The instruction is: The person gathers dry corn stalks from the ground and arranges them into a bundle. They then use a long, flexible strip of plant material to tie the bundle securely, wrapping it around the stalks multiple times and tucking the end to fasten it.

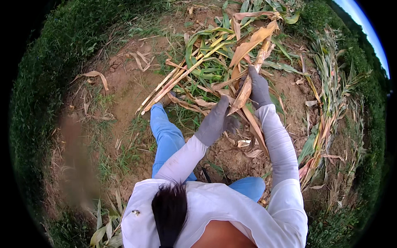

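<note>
A corn ear in dry, pale brown husk [243, 94] points down toward me, joined to a dry corn stalk [263, 52]. My right hand [260, 86], in a grey glove, is closed around the stalk and the upper end of the husk. At the husk's lower tip is my left hand [214, 121], gloved in grey too. Its thumb lies beside the husk and its blurred fingers reach under the tip; whether they grip it is unclear. A broad dry leaf [254, 37] hangs off the stalk above my right hand.
Cut corn stalks [186, 73] lie across the ground ahead, their butt ends by my shoe [166, 98]. A long row of corn plants [325, 114] lies at right. Bare soil [127, 83] with dry leaves spreads left, bordered by green weeds [59, 52]. More corn leaves [107, 232] lie at lower left.
</note>
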{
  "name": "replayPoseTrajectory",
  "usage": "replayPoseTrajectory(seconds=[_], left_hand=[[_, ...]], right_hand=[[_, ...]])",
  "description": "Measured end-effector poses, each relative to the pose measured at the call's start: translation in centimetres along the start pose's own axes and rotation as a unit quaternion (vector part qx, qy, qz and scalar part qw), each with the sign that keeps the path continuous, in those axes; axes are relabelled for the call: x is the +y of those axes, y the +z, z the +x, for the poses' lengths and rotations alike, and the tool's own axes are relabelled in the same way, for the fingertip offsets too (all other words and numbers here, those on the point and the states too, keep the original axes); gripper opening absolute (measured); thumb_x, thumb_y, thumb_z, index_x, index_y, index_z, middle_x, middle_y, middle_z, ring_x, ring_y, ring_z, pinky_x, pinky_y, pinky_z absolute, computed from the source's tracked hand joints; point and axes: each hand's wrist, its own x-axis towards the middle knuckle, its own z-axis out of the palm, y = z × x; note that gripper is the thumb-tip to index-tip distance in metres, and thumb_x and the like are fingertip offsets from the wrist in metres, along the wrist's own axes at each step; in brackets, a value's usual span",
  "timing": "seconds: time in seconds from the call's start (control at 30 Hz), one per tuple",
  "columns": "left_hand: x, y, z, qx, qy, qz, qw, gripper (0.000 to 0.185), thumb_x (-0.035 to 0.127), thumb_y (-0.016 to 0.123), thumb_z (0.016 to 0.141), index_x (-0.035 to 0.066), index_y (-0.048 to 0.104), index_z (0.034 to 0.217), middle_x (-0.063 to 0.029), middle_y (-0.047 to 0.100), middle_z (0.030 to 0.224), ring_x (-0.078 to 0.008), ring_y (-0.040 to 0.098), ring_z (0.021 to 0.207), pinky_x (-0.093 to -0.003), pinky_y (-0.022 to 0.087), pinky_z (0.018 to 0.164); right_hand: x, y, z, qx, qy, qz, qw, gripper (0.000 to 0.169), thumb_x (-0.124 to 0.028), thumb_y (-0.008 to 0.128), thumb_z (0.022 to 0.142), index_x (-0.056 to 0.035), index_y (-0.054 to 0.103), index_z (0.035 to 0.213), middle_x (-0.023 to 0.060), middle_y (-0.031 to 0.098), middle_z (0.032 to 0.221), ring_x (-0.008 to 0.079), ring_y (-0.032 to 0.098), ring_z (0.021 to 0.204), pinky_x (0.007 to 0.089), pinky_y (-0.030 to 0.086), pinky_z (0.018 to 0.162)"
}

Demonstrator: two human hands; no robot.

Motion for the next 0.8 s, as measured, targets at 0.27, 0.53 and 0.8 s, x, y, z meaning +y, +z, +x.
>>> replayPoseTrajectory(seconds=[0.27,0.53,0.8], left_hand=[[4.6,-10.0,0.3,0.100,-0.057,-0.051,0.992,0.031,0.035,0.060,0.092,0.006,0.060,0.101,-0.0044,0.063,0.067,-0.0104,0.055,0.046,-0.0251,0.045,0.039],[9.2,-31.2,-1.9,0.326,0.113,-0.059,0.937,0.024,0.028,0.066,0.089,0.006,0.054,0.090,-0.0032,0.050,0.064,-0.0094,0.050,0.051,-0.0206,0.035,0.037],[5.9,-36.2,-9.0,0.515,0.117,0.151,0.836,0.021,0.025,0.058,0.090,0.006,0.050,0.094,-0.0058,0.053,0.075,-0.0181,0.056,0.059,-0.0327,0.053,0.047]], right_hand=[[3.7,4.5,-0.7,-0.201,-0.020,-0.337,0.919,0.065,-0.053,0.057,0.086,0.0071,0.060,0.111,0.0098,0.065,0.092,0.0154,0.061,0.084,0.0255,0.047,0.076],[7.7,-8.0,-7.5,-0.092,0.129,-0.238,0.958,0.047,-0.035,0.058,0.092,0.0014,0.056,0.122,0.0103,0.059,0.108,0.0176,0.057,0.095,0.0321,0.054,0.074],[14.7,-22.1,-19.4,0.118,0.234,-0.102,0.960,0.033,-0.032,0.060,0.090,-0.0032,0.059,0.104,0.0031,0.055,0.084,0.0126,0.055,0.074,0.0297,0.055,0.063]])
